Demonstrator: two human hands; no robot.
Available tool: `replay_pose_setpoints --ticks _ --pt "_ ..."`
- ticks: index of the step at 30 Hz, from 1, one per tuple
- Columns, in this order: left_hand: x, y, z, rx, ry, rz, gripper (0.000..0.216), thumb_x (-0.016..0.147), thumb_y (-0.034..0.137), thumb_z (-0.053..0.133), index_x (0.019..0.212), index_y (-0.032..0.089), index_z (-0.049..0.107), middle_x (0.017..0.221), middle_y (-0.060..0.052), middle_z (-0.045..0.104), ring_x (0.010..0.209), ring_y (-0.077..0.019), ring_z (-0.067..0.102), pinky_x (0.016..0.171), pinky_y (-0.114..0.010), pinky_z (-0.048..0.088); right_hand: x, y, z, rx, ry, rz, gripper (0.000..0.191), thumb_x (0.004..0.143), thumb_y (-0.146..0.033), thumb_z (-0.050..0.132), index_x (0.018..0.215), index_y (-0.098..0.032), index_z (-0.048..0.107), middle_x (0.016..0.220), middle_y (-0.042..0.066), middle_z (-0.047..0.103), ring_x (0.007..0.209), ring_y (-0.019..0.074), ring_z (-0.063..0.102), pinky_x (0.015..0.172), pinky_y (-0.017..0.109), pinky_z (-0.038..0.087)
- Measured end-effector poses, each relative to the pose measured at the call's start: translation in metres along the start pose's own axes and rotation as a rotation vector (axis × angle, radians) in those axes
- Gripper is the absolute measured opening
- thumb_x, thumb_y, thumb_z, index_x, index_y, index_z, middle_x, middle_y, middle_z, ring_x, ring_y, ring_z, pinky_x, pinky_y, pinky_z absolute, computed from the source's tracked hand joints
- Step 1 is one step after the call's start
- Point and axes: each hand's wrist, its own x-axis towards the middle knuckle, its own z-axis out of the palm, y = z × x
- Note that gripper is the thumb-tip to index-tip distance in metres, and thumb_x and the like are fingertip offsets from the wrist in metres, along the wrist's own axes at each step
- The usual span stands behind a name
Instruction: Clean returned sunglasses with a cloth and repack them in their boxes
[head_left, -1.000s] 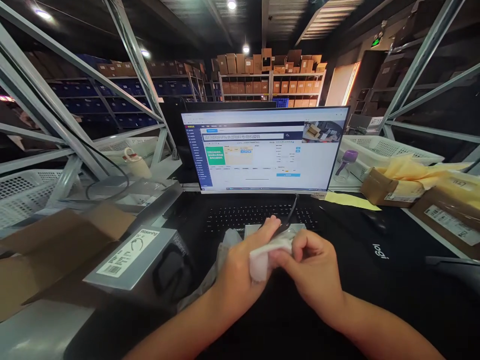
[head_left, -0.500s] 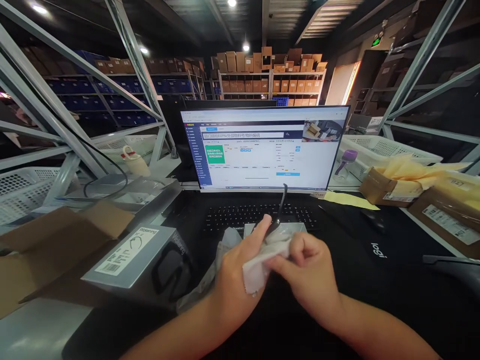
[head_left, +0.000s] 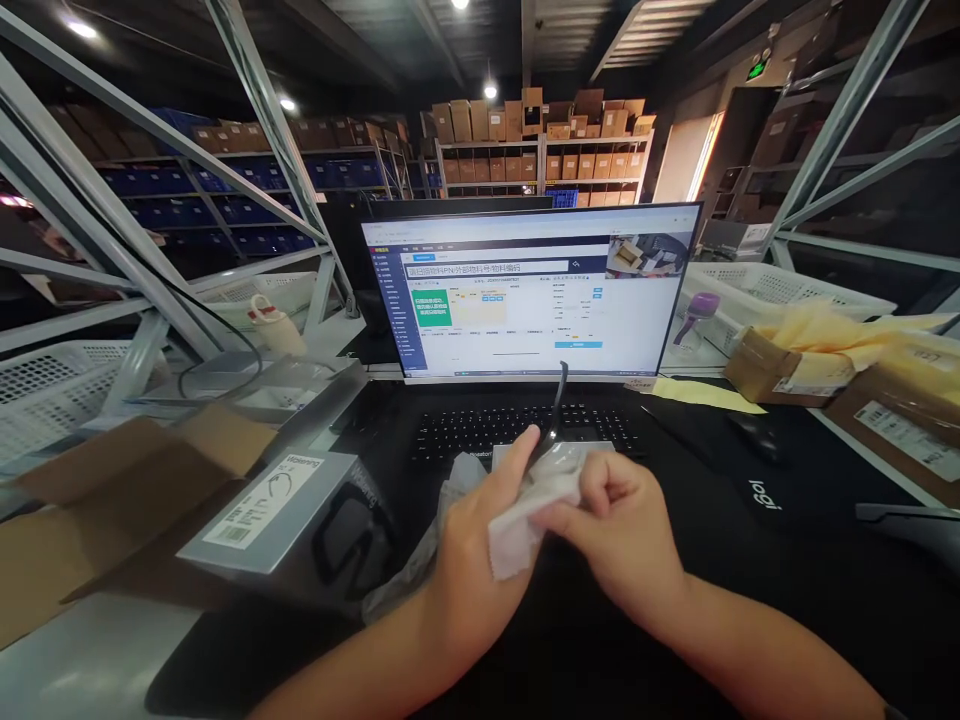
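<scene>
My left hand [head_left: 484,540] is wrapped round a dark item whose thin curved black arm [head_left: 557,400] sticks up past the thumb. Most of that item is hidden by the fingers and a pale cloth, so its kind cannot be told. The whitish cloth [head_left: 514,545], zigzag-cut along its edge, drapes over the left hand. Pinched between thumb and fingers, the cloth is also in my right hand [head_left: 626,535]. A crumpled translucent plastic bag [head_left: 409,590] lies beneath my left wrist. Behind the hands, a grey box top [head_left: 596,450] partly shows.
A grey-and-black product box [head_left: 262,510] stands left, beside an open carton [head_left: 112,500]. Ahead are a keyboard [head_left: 457,425] and a monitor [head_left: 517,300]. A mouse [head_left: 754,435], yellow paper [head_left: 705,395] and cartons with yellow envelopes [head_left: 795,365] are to the right.
The view has shifted slightly. Both hands keep their hold, and the cloth over the left hand has moved only a little.
</scene>
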Motion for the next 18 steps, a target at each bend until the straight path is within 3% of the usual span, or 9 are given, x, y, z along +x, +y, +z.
replay_pose_setpoints --ticks 5,10,14,18 --pt "0.002 -0.003 0.007 -0.028 -0.061 0.051 0.076 0.086 0.001 0.057 0.154 0.029 0.036 0.142 -0.003 0.062 0.120 -0.0176 0.067 0.104 -0.025 0.053 0.023 -0.016 -0.016 0.358 0.008 0.245 0.071 0.053 -0.018 0.095 0.061 -0.019 0.025 0.056 -0.006 0.049 0.054 0.0082 0.044 0.052 0.017 0.039" --pt "0.012 -0.005 0.002 -0.087 -0.076 -0.058 0.072 0.080 -0.001 0.055 0.145 0.030 0.050 0.136 0.001 0.067 0.118 -0.0169 0.068 0.104 -0.026 0.054 0.039 -0.007 -0.032 0.359 0.093 0.281 0.068 0.055 -0.023 0.097 0.061 -0.020 0.029 0.060 -0.005 0.054 0.055 0.0095 0.050 0.052 0.018 0.043" --pt "0.020 -0.007 -0.009 -0.113 -0.057 -0.175 0.060 0.084 0.005 0.056 0.139 0.029 0.058 0.135 0.002 0.068 0.124 -0.0177 0.065 0.110 -0.029 0.051 0.057 -0.009 -0.059 0.239 0.243 -0.029 0.064 0.054 -0.026 0.098 0.062 -0.019 0.035 0.073 -0.001 0.064 0.067 0.0139 0.060 0.057 0.021 0.048" --pt "0.027 -0.006 -0.021 -0.123 -0.124 -0.148 0.059 0.082 0.005 0.058 0.137 0.027 0.061 0.139 0.002 0.065 0.131 -0.0196 0.060 0.118 -0.034 0.043 0.063 -0.024 -0.085 0.078 0.284 -0.356 0.050 0.067 -0.030 0.094 0.067 -0.020 0.045 0.066 -0.004 0.056 0.063 0.0112 0.054 0.060 0.021 0.047"
